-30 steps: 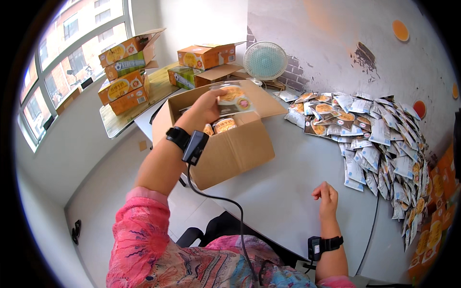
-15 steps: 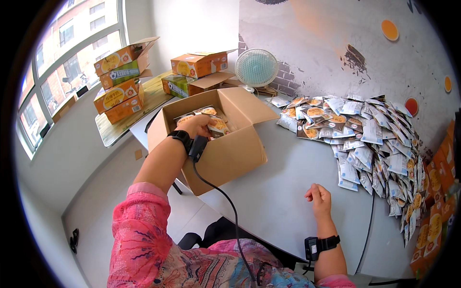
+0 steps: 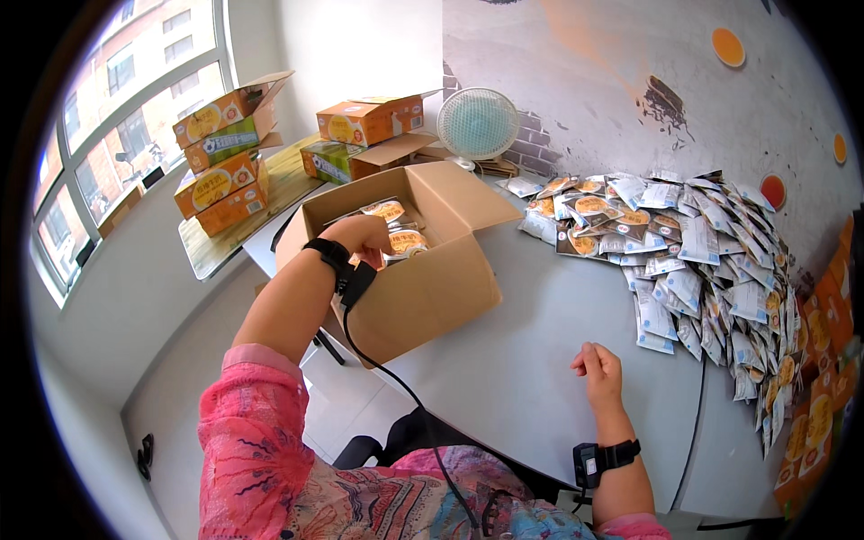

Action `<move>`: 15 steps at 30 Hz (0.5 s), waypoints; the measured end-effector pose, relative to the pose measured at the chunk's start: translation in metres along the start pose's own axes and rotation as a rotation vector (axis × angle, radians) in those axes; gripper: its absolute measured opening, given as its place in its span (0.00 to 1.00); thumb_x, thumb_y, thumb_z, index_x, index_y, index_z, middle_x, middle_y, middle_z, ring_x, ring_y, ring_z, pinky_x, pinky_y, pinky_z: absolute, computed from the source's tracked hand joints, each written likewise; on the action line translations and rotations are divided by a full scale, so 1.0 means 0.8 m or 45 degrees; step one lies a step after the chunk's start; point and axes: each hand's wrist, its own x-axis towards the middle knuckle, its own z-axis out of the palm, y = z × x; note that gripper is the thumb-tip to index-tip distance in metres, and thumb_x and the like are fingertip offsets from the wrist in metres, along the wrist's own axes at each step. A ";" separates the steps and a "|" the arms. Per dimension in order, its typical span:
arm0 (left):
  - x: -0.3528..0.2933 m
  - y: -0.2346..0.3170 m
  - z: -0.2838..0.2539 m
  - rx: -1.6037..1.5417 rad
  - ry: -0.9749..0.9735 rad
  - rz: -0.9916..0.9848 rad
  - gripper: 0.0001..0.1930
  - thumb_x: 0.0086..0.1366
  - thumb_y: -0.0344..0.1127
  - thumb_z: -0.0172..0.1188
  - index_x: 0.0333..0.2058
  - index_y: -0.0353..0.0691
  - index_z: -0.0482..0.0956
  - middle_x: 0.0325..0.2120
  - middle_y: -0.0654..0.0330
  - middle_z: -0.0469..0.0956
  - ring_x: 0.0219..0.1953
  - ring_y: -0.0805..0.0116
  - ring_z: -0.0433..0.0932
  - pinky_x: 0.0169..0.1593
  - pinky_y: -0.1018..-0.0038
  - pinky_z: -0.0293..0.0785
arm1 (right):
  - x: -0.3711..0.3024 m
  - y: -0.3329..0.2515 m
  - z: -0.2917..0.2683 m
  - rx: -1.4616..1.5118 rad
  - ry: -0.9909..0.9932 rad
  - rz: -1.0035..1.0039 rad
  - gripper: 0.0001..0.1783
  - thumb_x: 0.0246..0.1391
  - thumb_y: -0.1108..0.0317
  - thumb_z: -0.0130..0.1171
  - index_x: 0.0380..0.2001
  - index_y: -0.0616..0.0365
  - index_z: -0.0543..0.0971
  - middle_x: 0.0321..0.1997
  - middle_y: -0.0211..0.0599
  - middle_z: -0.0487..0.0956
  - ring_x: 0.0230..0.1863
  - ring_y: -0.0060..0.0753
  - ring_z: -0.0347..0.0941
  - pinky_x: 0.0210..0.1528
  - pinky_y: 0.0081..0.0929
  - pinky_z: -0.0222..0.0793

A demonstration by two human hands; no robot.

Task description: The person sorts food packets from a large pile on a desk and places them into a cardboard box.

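Observation:
My left hand [image 3: 364, 236] reaches into an open cardboard box [image 3: 418, 301] on the table, its fingers bent downward. The fingertips are hidden, so any grip cannot be made out. Beside them, inside the box, lie packets [image 3: 407, 243] with a round orange food picture. Another packet [image 3: 385, 211] shows farther back in the box. My right hand [image 3: 598, 371] is a loose fist over the grey table [image 3: 531, 360], the thumb and fingers curled in with nothing showing between them. Nearest to it on the right is a large heap of packets [image 3: 661, 292], silvery-white and dark with orange pictures.
Orange and green cartons [image 3: 220, 175] are stacked at the left on a wooden surface [image 3: 211, 247]. More cartons [image 3: 371, 119] stand behind the box, next to a pale green fan [image 3: 478, 126]. Orange cartons [image 3: 814, 423] line the right edge. A black cable [image 3: 405, 382] hangs from my left wrist.
My left hand has drawn back slightly left and its fingers now point down; more of the packet beside it shows. The right hand stays almost still.

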 end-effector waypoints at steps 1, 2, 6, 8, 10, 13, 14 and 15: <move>-0.007 0.000 0.004 0.002 -0.064 0.031 0.14 0.56 0.42 0.58 0.27 0.34 0.79 0.23 0.58 0.80 0.25 0.70 0.78 0.30 0.73 0.76 | 0.000 0.000 0.000 -0.003 -0.005 0.000 0.21 0.57 0.57 0.48 0.16 0.60 0.71 0.17 0.28 0.71 0.20 0.16 0.62 0.26 0.15 0.60; -0.006 -0.001 0.009 -0.152 -0.157 0.058 0.14 0.56 0.42 0.58 0.29 0.35 0.78 0.25 0.59 0.80 0.25 0.71 0.78 0.30 0.75 0.75 | 0.000 0.000 -0.001 -0.007 -0.010 0.001 0.21 0.57 0.57 0.48 0.16 0.60 0.71 0.17 0.28 0.71 0.20 0.16 0.62 0.26 0.15 0.60; 0.000 -0.001 0.017 -0.172 -0.152 0.123 0.13 0.56 0.42 0.59 0.30 0.35 0.77 0.25 0.59 0.80 0.25 0.71 0.78 0.29 0.76 0.75 | -0.003 -0.001 -0.001 -0.019 -0.021 0.003 0.21 0.57 0.58 0.48 0.16 0.61 0.71 0.18 0.28 0.72 0.21 0.16 0.62 0.26 0.14 0.60; 0.003 0.016 0.019 -0.166 -0.129 0.138 0.13 0.57 0.41 0.58 0.31 0.35 0.77 0.24 0.60 0.79 0.25 0.71 0.78 0.29 0.76 0.75 | -0.005 -0.001 -0.007 -0.003 -0.002 0.001 0.21 0.57 0.58 0.48 0.17 0.61 0.71 0.18 0.28 0.72 0.21 0.16 0.63 0.26 0.15 0.61; 0.028 -0.010 0.017 0.099 -0.083 0.256 0.13 0.57 0.41 0.56 0.29 0.35 0.78 0.23 0.59 0.80 0.26 0.71 0.79 0.30 0.76 0.75 | -0.005 0.001 -0.006 0.006 -0.029 0.004 0.20 0.57 0.58 0.48 0.17 0.61 0.72 0.18 0.28 0.72 0.21 0.16 0.63 0.26 0.16 0.61; 0.027 0.011 0.010 0.483 0.017 0.450 0.15 0.58 0.41 0.54 0.24 0.35 0.79 0.22 0.57 0.80 0.24 0.69 0.79 0.30 0.75 0.75 | 0.000 0.011 -0.011 -0.027 -0.015 0.047 0.19 0.57 0.58 0.49 0.18 0.61 0.72 0.18 0.28 0.72 0.21 0.16 0.64 0.26 0.16 0.62; 0.017 0.015 0.013 0.390 0.102 0.304 0.15 0.57 0.41 0.54 0.22 0.36 0.80 0.22 0.55 0.80 0.23 0.69 0.79 0.30 0.75 0.74 | 0.002 0.008 -0.010 -0.020 -0.030 0.050 0.18 0.57 0.58 0.49 0.19 0.60 0.73 0.19 0.28 0.72 0.22 0.17 0.64 0.26 0.16 0.62; 0.005 0.010 0.009 0.133 0.158 0.277 0.13 0.57 0.39 0.54 0.22 0.35 0.78 0.20 0.55 0.79 0.24 0.69 0.79 0.27 0.75 0.74 | 0.003 0.004 -0.008 -0.043 -0.005 0.032 0.18 0.56 0.58 0.49 0.19 0.60 0.73 0.18 0.27 0.72 0.22 0.17 0.64 0.26 0.16 0.62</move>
